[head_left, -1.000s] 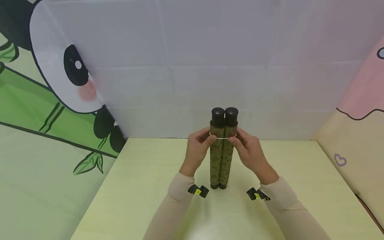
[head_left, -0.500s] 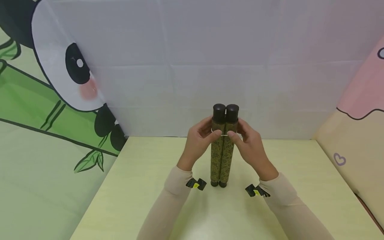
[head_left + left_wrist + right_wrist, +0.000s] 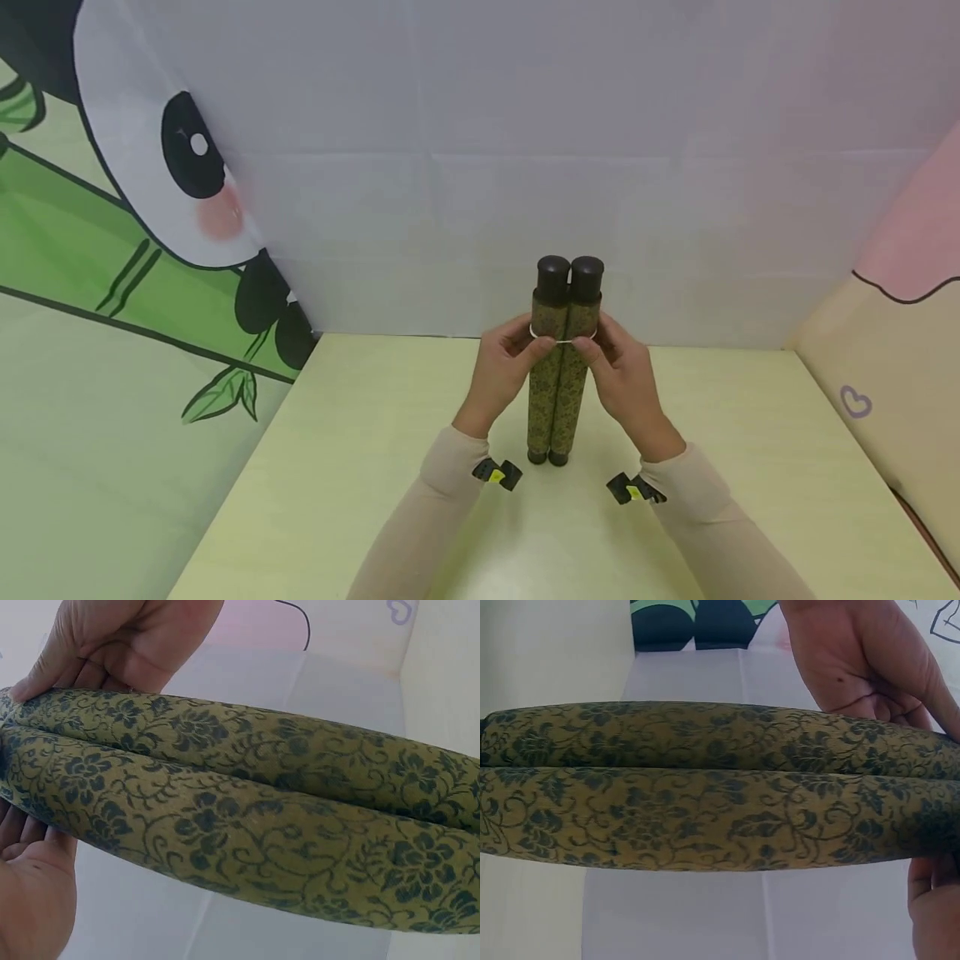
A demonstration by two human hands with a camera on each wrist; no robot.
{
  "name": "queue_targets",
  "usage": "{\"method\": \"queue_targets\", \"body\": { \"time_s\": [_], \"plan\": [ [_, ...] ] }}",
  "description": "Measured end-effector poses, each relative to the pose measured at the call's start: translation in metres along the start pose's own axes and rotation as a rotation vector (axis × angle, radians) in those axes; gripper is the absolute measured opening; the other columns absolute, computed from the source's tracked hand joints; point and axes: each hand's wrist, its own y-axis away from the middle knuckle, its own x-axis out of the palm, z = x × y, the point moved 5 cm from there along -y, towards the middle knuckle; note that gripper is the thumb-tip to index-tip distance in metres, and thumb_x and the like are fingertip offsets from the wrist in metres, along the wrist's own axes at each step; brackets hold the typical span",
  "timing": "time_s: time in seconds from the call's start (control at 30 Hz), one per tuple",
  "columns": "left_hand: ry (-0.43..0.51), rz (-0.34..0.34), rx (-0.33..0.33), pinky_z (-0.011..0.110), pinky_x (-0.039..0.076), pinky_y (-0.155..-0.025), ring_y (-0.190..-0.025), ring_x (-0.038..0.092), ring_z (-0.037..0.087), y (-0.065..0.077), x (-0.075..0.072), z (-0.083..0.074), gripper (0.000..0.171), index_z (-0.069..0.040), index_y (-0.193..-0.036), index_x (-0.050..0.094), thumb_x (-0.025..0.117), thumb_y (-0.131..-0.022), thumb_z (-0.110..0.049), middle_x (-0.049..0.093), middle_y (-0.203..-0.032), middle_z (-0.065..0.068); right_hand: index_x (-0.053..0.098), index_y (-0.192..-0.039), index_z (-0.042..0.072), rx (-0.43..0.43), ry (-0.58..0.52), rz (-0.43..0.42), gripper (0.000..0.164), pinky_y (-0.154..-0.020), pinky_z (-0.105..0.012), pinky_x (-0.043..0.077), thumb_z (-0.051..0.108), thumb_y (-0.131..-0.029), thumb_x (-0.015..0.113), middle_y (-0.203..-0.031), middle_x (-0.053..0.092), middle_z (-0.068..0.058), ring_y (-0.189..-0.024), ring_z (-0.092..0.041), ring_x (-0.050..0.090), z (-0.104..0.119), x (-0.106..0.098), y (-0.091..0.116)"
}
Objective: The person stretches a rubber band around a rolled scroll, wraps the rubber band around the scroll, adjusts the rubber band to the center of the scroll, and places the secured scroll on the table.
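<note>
Two rolled scrolls (image 3: pixel 543 400), green-gold with dark flowers and black end knobs, stand upright side by side on the table. A thin white band (image 3: pixel 562 342) loops round both near the top. From the left, my left hand (image 3: pixel 498 371) grips the band, its thumb at the front and its fingers partly hidden behind the scrolls. Opposite it, my right hand (image 3: pixel 624 383) holds the band likewise, its thumb close to the other. In the left wrist view, the patterned scrolls (image 3: pixel 225 795) cross in front of both hands. The right wrist view shows the paired scrolls (image 3: pixel 667 810) too.
The pale yellow table (image 3: pixel 360 400) extends to a white backdrop (image 3: pixel 420 225) behind the scrolls. A panel with a cartoon animal and green bamboo (image 3: pixel 67 242) stands at the left. At the right is a pink and cream panel (image 3: pixel 892 333).
Both hands rose slightly and came back down, staying at the band. The thumbs have drawn closer together at the front. The scrolls remain upright and have shifted slightly in view.
</note>
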Motion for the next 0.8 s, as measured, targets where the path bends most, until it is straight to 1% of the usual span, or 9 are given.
{"method": "queue_targets", "body": {
  "time_s": [0.13, 0.23, 0.3, 0.37, 0.43, 0.53, 0.63, 0.73, 0.8],
  "plan": [
    [-0.005, -0.021, -0.012, 0.026, 0.051, -0.068, -0.075, 0.060, 0.010, -0.001, 0.001, 0.007, 0.042, -0.004, -0.123, 0.061, 0.065, -0.087, -0.025, 0.067, -0.100, 0.009, 0.050, -0.131, -0.002, -0.015, 0.003, -0.013, 0.040, -0.056, -0.022, 0.040, 0.014, -0.095, 0.054, -0.075, 0.056, -0.012, -0.059, -0.015, 0.049, -0.006, -0.001, 0.001],
    [0.000, -0.019, -0.018, 0.026, 0.051, -0.069, -0.077, 0.060, 0.010, -0.004, 0.002, 0.008, 0.041, -0.006, -0.123, 0.061, 0.065, -0.088, -0.025, 0.066, -0.101, 0.009, 0.049, -0.132, -0.002, -0.005, -0.013, -0.007, 0.039, -0.057, -0.021, 0.040, 0.012, -0.095, 0.054, -0.076, 0.057, -0.014, -0.060, -0.015, 0.050, -0.008, -0.002, -0.001],
    [0.004, -0.003, -0.041, 0.027, 0.051, -0.070, -0.076, 0.059, 0.010, -0.004, 0.001, 0.007, 0.041, -0.007, -0.124, 0.060, 0.065, -0.088, -0.026, 0.066, -0.102, 0.008, 0.048, -0.133, -0.002, 0.021, -0.021, 0.012, 0.040, -0.061, -0.020, 0.043, 0.008, -0.094, 0.055, -0.084, 0.060, -0.015, -0.067, -0.014, 0.054, -0.008, -0.002, -0.002],
    [0.009, 0.025, -0.073, 0.028, 0.051, -0.073, -0.081, 0.061, 0.011, -0.004, 0.000, 0.004, 0.041, -0.009, -0.125, 0.059, 0.065, -0.088, -0.027, 0.066, -0.106, 0.007, 0.047, -0.133, -0.003, 0.065, -0.046, 0.044, 0.041, -0.070, -0.019, 0.047, 0.005, -0.093, 0.056, -0.097, 0.063, -0.017, -0.079, -0.012, 0.059, -0.008, -0.004, -0.003],
    [0.016, 0.058, -0.093, 0.029, 0.051, -0.077, -0.088, 0.062, 0.014, -0.005, 0.000, -0.002, 0.042, -0.011, -0.128, 0.057, 0.065, -0.089, -0.027, 0.065, -0.111, 0.006, 0.047, -0.133, -0.002, 0.106, -0.079, 0.069, 0.042, -0.079, -0.018, 0.047, 0.004, -0.093, 0.057, -0.110, 0.061, -0.017, -0.093, -0.009, 0.059, -0.008, -0.006, -0.004],
    [0.019, 0.094, -0.082, 0.033, 0.051, -0.082, -0.098, 0.062, 0.018, -0.010, 0.001, -0.012, 0.043, -0.011, -0.130, 0.054, 0.064, -0.090, -0.024, 0.063, -0.117, 0.007, 0.046, -0.134, -0.001, 0.129, -0.152, 0.073, 0.043, -0.089, -0.020, 0.045, 0.002, -0.092, 0.057, -0.120, 0.057, -0.017, -0.105, -0.007, 0.056, -0.005, -0.010, -0.009],
    [0.008, 0.105, -0.050, 0.033, 0.052, -0.081, -0.098, 0.062, 0.019, -0.015, 0.003, -0.018, 0.044, -0.008, -0.129, 0.054, 0.064, -0.089, -0.024, 0.063, -0.114, 0.011, 0.047, -0.134, 0.000, 0.109, -0.189, 0.054, 0.045, -0.086, -0.021, 0.046, 0.001, -0.090, 0.059, -0.115, 0.058, -0.016, -0.103, -0.009, 0.057, -0.003, -0.012, -0.013],
    [-0.016, 0.104, -0.035, 0.029, 0.052, -0.074, -0.086, 0.062, 0.016, -0.016, 0.005, -0.019, 0.047, -0.004, -0.126, 0.056, 0.065, -0.087, -0.029, 0.065, -0.107, 0.015, 0.050, -0.131, -0.001, 0.074, -0.168, 0.029, 0.044, -0.079, -0.019, 0.047, 0.000, -0.089, 0.061, -0.106, 0.060, -0.013, -0.099, -0.007, 0.059, -0.002, -0.012, -0.014],
    [-0.019, 0.103, -0.028, 0.027, 0.051, -0.071, -0.081, 0.061, 0.013, -0.015, 0.006, -0.017, 0.050, -0.002, -0.126, 0.056, 0.064, -0.086, -0.032, 0.065, -0.105, 0.017, 0.052, -0.129, -0.003, 0.057, -0.161, 0.004, 0.043, -0.077, -0.019, 0.048, -0.001, -0.087, 0.062, -0.104, 0.061, -0.013, -0.098, -0.006, 0.060, -0.004, -0.011, -0.013]
  ]
}}
